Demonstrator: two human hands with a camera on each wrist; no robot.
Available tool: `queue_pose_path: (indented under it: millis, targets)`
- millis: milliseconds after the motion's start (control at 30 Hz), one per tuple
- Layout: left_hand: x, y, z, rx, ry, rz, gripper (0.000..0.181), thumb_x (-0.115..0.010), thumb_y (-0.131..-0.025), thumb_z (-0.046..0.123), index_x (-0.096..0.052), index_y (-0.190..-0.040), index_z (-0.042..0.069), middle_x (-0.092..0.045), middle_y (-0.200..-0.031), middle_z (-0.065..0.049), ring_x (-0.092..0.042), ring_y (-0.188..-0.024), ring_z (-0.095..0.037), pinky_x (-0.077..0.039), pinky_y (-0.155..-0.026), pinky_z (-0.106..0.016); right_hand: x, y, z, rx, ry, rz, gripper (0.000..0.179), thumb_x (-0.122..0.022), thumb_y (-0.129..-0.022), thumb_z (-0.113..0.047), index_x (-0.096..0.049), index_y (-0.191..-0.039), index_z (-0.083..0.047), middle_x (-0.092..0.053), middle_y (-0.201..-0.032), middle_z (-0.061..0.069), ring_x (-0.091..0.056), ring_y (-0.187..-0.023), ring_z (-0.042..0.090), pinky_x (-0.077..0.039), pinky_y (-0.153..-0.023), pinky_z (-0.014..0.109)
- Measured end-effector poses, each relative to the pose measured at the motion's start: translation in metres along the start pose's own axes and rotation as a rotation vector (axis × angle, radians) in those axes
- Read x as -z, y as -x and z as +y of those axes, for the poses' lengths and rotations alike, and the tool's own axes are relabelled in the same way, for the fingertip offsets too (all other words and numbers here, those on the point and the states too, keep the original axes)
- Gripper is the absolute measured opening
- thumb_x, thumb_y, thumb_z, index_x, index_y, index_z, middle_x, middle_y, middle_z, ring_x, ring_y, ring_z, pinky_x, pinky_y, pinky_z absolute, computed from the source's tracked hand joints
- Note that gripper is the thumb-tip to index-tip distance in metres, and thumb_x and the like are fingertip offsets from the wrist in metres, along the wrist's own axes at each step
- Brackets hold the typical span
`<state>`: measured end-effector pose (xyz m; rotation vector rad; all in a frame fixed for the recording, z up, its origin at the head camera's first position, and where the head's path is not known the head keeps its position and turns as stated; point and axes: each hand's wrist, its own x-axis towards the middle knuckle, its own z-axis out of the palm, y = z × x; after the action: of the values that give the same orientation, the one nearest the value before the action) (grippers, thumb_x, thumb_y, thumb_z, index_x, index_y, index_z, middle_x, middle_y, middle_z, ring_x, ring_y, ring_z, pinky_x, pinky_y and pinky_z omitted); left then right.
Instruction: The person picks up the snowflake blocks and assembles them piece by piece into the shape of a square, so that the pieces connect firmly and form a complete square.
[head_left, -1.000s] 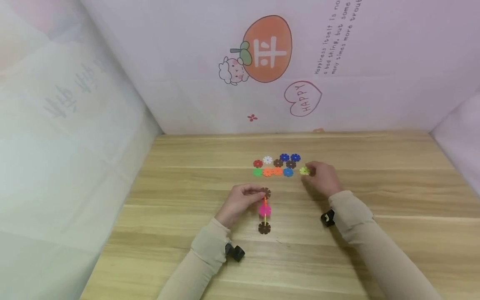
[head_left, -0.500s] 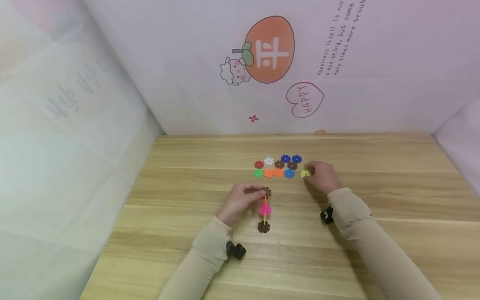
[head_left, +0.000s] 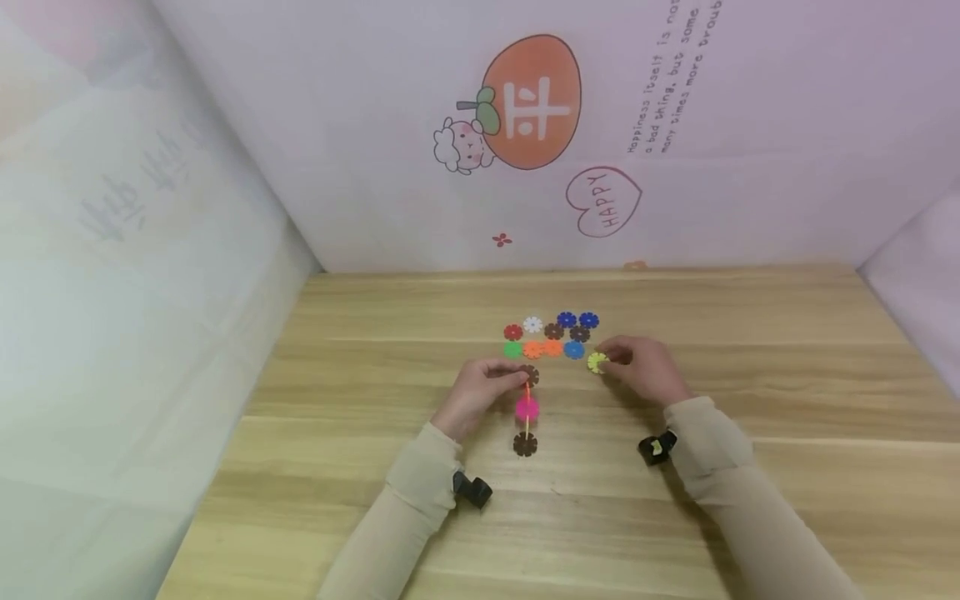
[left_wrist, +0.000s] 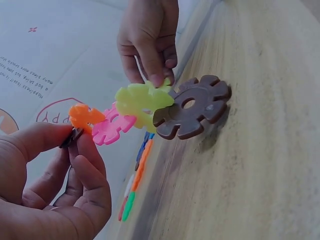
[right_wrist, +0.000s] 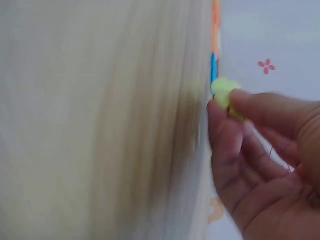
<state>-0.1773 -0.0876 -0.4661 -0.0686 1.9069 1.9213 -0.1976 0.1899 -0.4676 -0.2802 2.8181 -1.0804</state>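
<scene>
My left hand (head_left: pixel 480 392) pinches the brown notched disc at the far end of a chain of snowflake discs. Joined in the chain, the left wrist view shows an orange disc (left_wrist: pixel 85 116), a pink disc (left_wrist: pixel 114 125), a yellow-green disc (left_wrist: pixel 135 100) and a large brown disc (left_wrist: pixel 192 107) at the near end. Between thumb and fingers my right hand (head_left: pixel 645 368) pinches a loose yellow-green snowflake disc (head_left: pixel 597 362), to the right of the chain and apart from it. The fingers cover part of this disc.
Loose snowflake discs lie behind the chain: red (head_left: pixel 513 332), white (head_left: pixel 532 324), dark blue (head_left: pixel 588 320), brown (head_left: pixel 580 333), green (head_left: pixel 513 350), orange (head_left: pixel 552 348) and light blue (head_left: pixel 573 350). A printed cloth wall (head_left: pixel 405 208) stands behind the wooden table (head_left: pixel 585 533).
My right hand has drawn the yellow-green disc toward me and a little left, away from its spot beside the loose discs. The left hand keeps its grip on the chain, shifting slightly away from me.
</scene>
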Motion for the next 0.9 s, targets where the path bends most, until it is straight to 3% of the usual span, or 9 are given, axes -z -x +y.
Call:
queue_pose_path:
  millis: [200,333,500,633,900]
  targets:
    - [0.001,-0.002,0.001,-0.007,-0.002,0.015,0.025,-0.072,-0.088,0.011,-0.069,-0.113,0.005,-0.072,-0.113,-0.008,-0.068,-0.096,-0.015,-0.054,-0.095,-0.034,-0.017,0.007,-0.015,0.035,-0.210,0.034,0.021,-0.071,-0.091,-0.019,-0.072,-0.111,-0.013,-0.074,-0.104,0.006,-0.068,-0.094,0.020,-0.056,-0.083,0.031]
    - [0.000,-0.004,0.000,0.001,-0.029,0.015,0.023,-0.073,-0.088,0.014,-0.071,-0.111,0.008,-0.073,-0.111,-0.005,-0.068,-0.097,-0.015,-0.055,-0.092,-0.031,-0.026,0.011,-0.023,0.090,-0.289,0.079,0.014,-0.073,-0.089,-0.016,-0.073,-0.103,-0.013,-0.074,-0.101,0.004,-0.069,-0.088,0.016,-0.056,-0.078,0.022]
    - [-0.002,-0.005,-0.002,0.002,-0.028,0.002,0.023,-0.073,-0.088,0.015,-0.071,-0.110,0.009,-0.074,-0.111,-0.004,-0.069,-0.098,-0.015,-0.055,-0.092,-0.030,-0.031,0.014,-0.028,0.125,-0.302,0.099,0.012,-0.074,-0.087,-0.012,-0.073,-0.098,-0.012,-0.074,-0.094,0.005,-0.068,-0.078,0.014,-0.057,-0.069,0.023]
    - [-0.002,-0.007,-0.003,0.001,-0.022,-0.006,0.024,-0.073,-0.088,0.015,-0.071,-0.111,0.009,-0.073,-0.111,-0.004,-0.069,-0.098,-0.015,-0.055,-0.091,-0.030,-0.034,0.014,-0.034,0.151,-0.293,0.099,0.012,-0.075,-0.085,-0.008,-0.074,-0.097,-0.011,-0.074,-0.093,0.005,-0.068,-0.081,0.013,-0.056,-0.073,0.022]
    - [-0.001,-0.010,-0.001,-0.025,-0.037,-0.014,0.025,-0.075,-0.086,0.015,-0.072,-0.110,0.009,-0.073,-0.110,-0.004,-0.069,-0.098,-0.015,-0.055,-0.092,-0.031,-0.036,0.013,-0.041,0.290,-0.177,0.104,0.014,-0.077,-0.082,-0.004,-0.075,-0.093,-0.011,-0.074,-0.088,0.000,-0.067,-0.078,0.009,-0.057,-0.076,0.024]
